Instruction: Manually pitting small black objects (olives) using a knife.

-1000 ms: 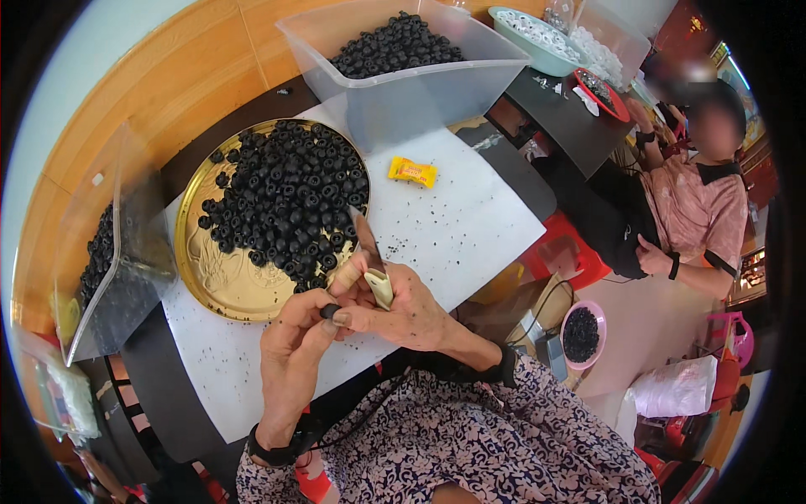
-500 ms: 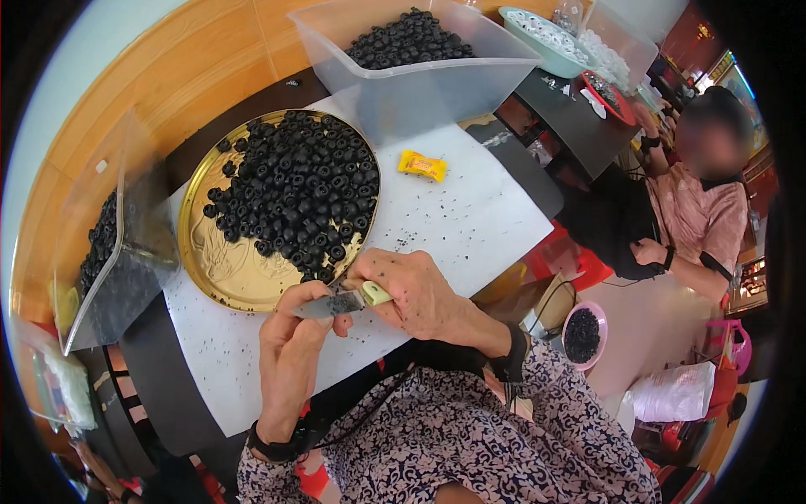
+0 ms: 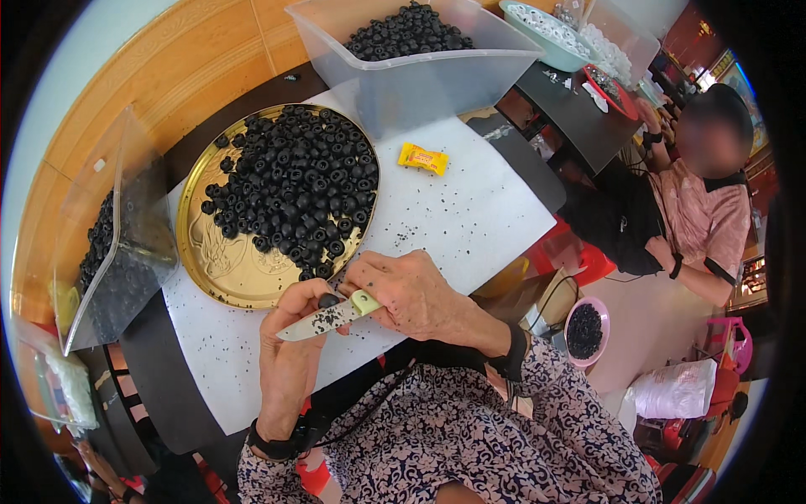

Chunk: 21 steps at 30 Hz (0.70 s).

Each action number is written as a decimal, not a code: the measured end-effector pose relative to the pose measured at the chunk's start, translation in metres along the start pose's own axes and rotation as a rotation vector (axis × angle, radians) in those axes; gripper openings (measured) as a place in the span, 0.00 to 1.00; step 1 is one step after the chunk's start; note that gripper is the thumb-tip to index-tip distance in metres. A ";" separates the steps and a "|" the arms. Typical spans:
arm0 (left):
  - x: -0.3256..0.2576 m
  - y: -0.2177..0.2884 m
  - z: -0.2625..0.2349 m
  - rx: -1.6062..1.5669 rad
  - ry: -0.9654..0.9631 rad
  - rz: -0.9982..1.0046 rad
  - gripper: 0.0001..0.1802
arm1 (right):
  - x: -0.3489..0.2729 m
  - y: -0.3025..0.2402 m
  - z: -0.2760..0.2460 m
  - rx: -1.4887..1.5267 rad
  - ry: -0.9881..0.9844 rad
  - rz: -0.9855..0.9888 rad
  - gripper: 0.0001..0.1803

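gripping a pale-green-handled metal knife (image 3: 336,315), the right hand (image 3: 411,294) has turned the black-flecked blade (image 3: 312,324), uncovering the small round glossy-black piece (image 3: 328,300) pinched in the left hand (image 3: 288,336) just beyond it, apparently between strokes.

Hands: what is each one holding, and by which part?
Right hand holds the knife by its green handle. Left hand holds a black piece; exactly where it is gripped is hidden.
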State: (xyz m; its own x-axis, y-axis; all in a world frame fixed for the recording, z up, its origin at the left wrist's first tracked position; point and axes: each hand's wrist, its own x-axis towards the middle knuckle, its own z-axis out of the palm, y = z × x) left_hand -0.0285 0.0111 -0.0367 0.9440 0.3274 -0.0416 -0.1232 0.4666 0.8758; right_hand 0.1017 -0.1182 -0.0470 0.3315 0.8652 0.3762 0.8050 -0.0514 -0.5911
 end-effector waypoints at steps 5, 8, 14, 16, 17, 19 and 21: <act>-0.001 -0.002 -0.003 0.003 0.000 -0.010 0.10 | 0.000 0.000 0.001 -0.008 -0.012 -0.005 0.15; 0.000 0.000 -0.001 -0.035 0.017 -0.017 0.10 | 0.001 0.000 0.003 -0.032 -0.017 -0.017 0.15; -0.021 0.013 0.003 -0.062 -0.215 -0.078 0.10 | 0.005 0.005 0.012 -0.084 0.139 0.109 0.13; -0.024 0.016 0.008 -0.064 -0.247 -0.056 0.09 | 0.011 0.002 0.009 -0.014 0.175 0.178 0.07; -0.022 0.011 0.003 -0.063 -0.203 -0.031 0.08 | 0.010 -0.001 0.007 -0.018 0.176 0.176 0.07; -0.019 0.003 -0.005 -0.048 -0.145 0.008 0.07 | 0.007 -0.002 0.004 0.151 0.172 0.189 0.06; -0.016 0.000 -0.006 -0.048 -0.128 0.003 0.07 | 0.004 -0.003 0.005 0.370 0.169 0.174 0.07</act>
State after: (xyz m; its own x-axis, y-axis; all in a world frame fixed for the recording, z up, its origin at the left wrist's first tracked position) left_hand -0.0457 0.0106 -0.0383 0.9745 0.2228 0.0249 -0.1374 0.5059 0.8516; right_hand 0.0980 -0.1118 -0.0469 0.5475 0.7638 0.3418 0.5101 0.0192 -0.8599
